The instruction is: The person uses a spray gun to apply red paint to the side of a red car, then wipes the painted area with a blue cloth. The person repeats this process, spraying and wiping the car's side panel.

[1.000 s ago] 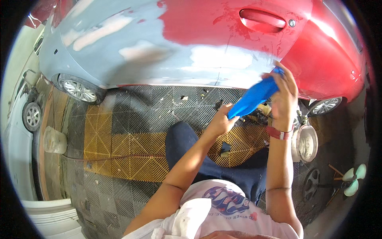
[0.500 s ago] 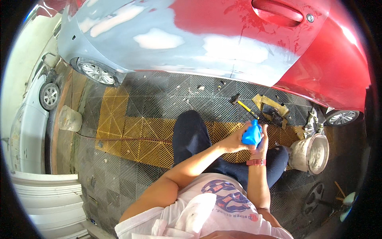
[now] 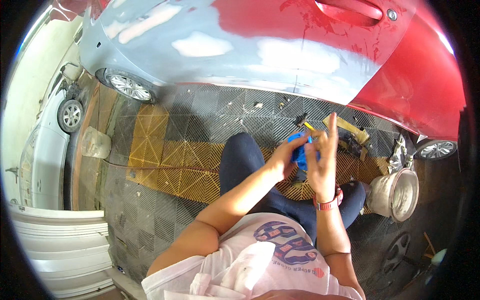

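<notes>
My left hand (image 3: 286,156) is wrapped round a soft-looking blue thing (image 3: 300,152), with folds like a crumpled pouch or glove; its exact kind does not show. My right hand (image 3: 324,159) is close against its right side, fingers apart: one points straight up, another bends across the blue thing's top, and the thumb lies along its side. Beyond my hands a hammer (image 3: 309,125) with a yellow handle rests on the floor, partly covered by my fingers.
Ahead stands a red car door (image 3: 280,30) with grey and white patches. A dirty bucket (image 3: 395,195) is at my right, and a smaller one (image 3: 95,142) far left. Tape and masking scraps (image 3: 355,132) lie near the hammer. A hose (image 3: 165,167) crosses the tiled floor.
Both hands have moved slightly left and up. The right hand has come from beneath the blue thing to its side, its fingers now spread. The blue thing is more covered.
</notes>
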`<state>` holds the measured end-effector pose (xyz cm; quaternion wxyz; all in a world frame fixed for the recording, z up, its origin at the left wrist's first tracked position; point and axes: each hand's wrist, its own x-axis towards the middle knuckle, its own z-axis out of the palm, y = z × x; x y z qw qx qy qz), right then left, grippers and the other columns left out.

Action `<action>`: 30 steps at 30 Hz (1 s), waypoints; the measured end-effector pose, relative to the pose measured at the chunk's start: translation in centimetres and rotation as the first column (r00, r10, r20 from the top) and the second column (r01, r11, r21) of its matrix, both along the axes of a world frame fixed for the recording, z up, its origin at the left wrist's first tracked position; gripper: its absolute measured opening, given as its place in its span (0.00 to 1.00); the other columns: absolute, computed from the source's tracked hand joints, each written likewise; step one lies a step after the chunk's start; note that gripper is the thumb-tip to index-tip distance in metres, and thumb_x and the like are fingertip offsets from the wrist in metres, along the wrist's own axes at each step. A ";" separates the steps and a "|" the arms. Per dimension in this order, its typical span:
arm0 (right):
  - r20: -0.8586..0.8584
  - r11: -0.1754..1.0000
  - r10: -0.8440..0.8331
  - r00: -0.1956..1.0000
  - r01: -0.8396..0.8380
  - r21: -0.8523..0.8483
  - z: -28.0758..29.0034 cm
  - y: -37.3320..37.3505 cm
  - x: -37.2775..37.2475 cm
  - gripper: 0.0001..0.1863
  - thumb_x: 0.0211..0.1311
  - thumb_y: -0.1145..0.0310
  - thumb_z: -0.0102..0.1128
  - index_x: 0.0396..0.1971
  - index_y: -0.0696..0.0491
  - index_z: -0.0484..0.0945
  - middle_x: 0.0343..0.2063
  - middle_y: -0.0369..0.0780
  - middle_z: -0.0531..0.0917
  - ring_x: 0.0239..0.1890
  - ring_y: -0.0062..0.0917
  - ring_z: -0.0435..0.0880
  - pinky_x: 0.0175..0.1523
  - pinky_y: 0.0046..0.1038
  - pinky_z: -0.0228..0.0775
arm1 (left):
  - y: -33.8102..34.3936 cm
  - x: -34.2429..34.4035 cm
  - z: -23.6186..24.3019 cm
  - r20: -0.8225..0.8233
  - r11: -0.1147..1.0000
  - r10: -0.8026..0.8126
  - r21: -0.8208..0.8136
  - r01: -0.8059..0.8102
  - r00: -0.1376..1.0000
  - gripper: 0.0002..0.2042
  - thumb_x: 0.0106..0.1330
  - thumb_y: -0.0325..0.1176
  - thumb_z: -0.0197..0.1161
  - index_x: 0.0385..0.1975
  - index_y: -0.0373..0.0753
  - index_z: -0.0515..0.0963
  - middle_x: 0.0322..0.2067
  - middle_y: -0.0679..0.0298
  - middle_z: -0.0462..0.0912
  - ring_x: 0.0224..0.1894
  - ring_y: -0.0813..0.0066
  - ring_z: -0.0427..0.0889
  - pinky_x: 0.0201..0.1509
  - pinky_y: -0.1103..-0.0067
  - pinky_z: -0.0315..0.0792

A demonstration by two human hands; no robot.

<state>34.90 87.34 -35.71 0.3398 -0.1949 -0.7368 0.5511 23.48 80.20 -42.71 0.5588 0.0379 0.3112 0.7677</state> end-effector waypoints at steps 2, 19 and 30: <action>0.137 0.970 0.133 0.982 -0.158 0.187 -0.8 0.0 0.1 0.58 0.64 0.91 0.54 0.88 0.56 0.29 0.79 0.55 0.62 0.59 0.36 0.80 0.65 0.34 0.75 | -0.8 -0.9 -0.2 0.008 0.999 0.036 0.031 -0.037 0.999 0.15 0.79 0.35 0.66 0.62 0.44 0.78 0.49 0.62 0.88 0.54 0.68 0.88 0.60 0.71 0.82; 0.525 0.988 -0.025 0.850 -0.060 0.144 -16.5 1.6 -3.1 0.15 0.61 0.61 0.72 0.33 0.61 0.86 0.30 0.56 0.90 0.36 0.50 0.92 0.45 0.50 0.83 | -3.2 0.7 -0.2 -0.488 0.939 0.148 -0.205 -0.277 0.860 0.34 0.83 0.44 0.61 0.83 0.37 0.59 0.73 0.49 0.73 0.74 0.58 0.74 0.76 0.61 0.70; -0.893 -0.465 -0.074 0.444 -0.808 -0.363 13.1 -15.1 -5.9 0.21 0.72 0.58 0.71 0.58 0.53 0.81 0.31 0.37 0.87 0.25 0.20 0.85 0.26 0.25 0.76 | -7.1 -5.5 5.4 -0.772 0.737 0.473 0.611 -0.289 -0.424 0.25 0.81 0.42 0.60 0.72 0.39 0.69 0.61 0.54 0.80 0.64 0.57 0.80 0.67 0.62 0.73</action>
